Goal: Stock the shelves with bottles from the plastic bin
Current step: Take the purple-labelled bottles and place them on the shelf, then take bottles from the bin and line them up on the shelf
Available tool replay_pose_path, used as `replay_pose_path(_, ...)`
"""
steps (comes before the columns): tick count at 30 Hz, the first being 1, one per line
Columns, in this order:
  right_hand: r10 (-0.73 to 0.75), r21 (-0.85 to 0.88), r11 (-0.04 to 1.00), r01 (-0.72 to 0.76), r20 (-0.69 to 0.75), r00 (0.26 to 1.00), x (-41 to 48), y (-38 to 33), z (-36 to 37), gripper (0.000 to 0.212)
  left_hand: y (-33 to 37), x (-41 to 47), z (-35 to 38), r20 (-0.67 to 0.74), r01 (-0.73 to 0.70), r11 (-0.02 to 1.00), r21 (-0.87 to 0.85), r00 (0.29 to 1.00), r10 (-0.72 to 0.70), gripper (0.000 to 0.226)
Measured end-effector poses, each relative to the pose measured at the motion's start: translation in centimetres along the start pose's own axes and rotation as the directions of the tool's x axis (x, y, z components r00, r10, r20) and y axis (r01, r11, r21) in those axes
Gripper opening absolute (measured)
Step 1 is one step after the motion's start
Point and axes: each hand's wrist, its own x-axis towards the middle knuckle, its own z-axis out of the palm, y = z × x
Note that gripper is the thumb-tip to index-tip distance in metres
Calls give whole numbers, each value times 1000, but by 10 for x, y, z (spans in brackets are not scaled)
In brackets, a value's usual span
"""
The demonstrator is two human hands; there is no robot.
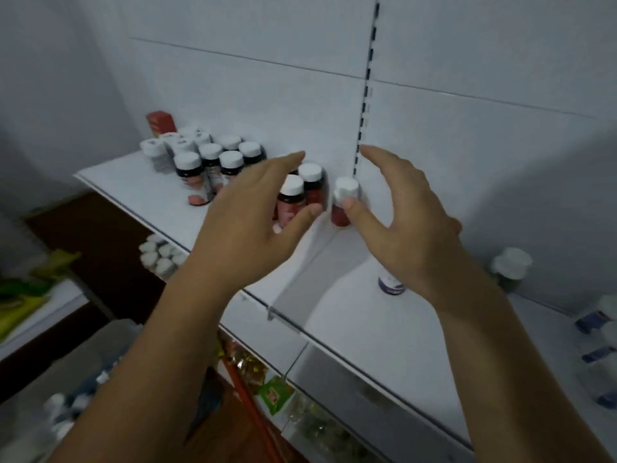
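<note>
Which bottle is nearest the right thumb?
The lone red bottle by the slotted post; the other red ones sit at the left hand.

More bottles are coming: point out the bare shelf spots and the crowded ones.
Bare: the front strip of the shelf before the bottle cluster, left of the left hand; the stretch right of the divider, near the front edge. Crowded: back corner, and between that hand and the right hand.
</note>
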Motion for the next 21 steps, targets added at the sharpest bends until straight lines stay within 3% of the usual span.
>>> replay_pose_path(5, -201, -36, 974, 223, 310, 929, 23, -65, 89, 68, -81, -64, -64, -21, 250, 929, 273, 967, -254, 73)
replay_pose_path(11, -408, 109, 900, 421, 551, 728, 18, -143, 219, 68, -168, -165, -138, -167, 573, 731, 371, 815, -555, 71)
replay_pose_path(16, -431, 190, 882, 430, 695, 576, 8, -180, 338, 67, -249, -239, -166, -204, 733, 606, 310, 674, -710, 65)
replay_pose_path(21, -333, 176, 924, 340, 807, 488, 7, -197, 469, 64, -360, -300, -159, -114, 835, 510, 209, 538, -835, 61)
